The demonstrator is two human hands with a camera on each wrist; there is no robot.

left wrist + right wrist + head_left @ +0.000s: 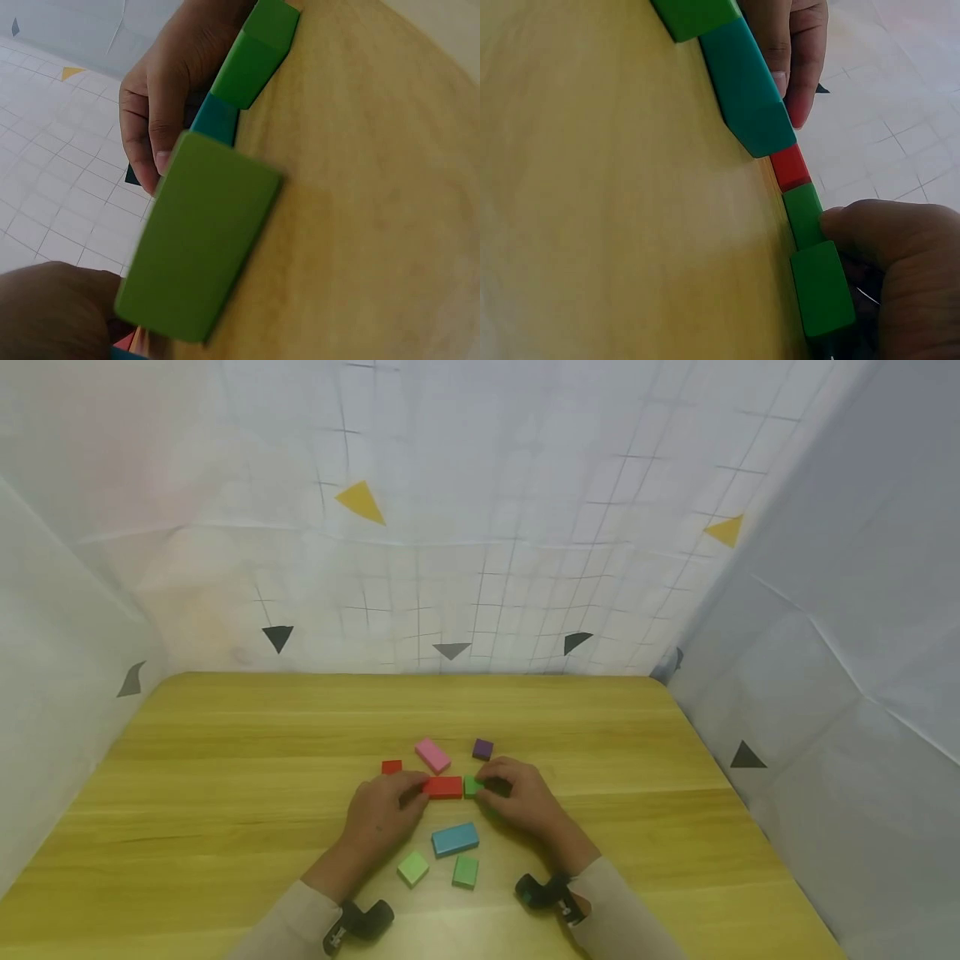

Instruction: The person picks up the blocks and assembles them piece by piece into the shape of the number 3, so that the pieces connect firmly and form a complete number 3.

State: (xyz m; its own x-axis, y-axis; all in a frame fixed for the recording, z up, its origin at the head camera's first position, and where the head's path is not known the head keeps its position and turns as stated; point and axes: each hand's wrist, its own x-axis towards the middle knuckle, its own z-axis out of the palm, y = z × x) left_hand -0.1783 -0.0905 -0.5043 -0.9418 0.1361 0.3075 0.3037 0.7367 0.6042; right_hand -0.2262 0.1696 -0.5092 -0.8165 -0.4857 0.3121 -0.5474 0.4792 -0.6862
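Observation:
On the wooden table, my left hand (384,814) pinches the left end of a long red block (445,787) between thumb and forefinger. Opposite it, my right hand (525,797) holds a green block (472,787) by its sides, close to the red block's right end. The right wrist view has the thumb against this green block (804,214), in line behind the red block (790,166). Another green block (823,289) appears nearer that camera, beside the right hand; the head view mostly hides it under the fingers.
Nearer me lie a blue block (455,840), a light green block (413,868) and another green block (466,872). Behind the hands are a pink block (432,756), a purple block (483,749) and a small red block (392,767). White sheeting (450,568) surrounds the table.

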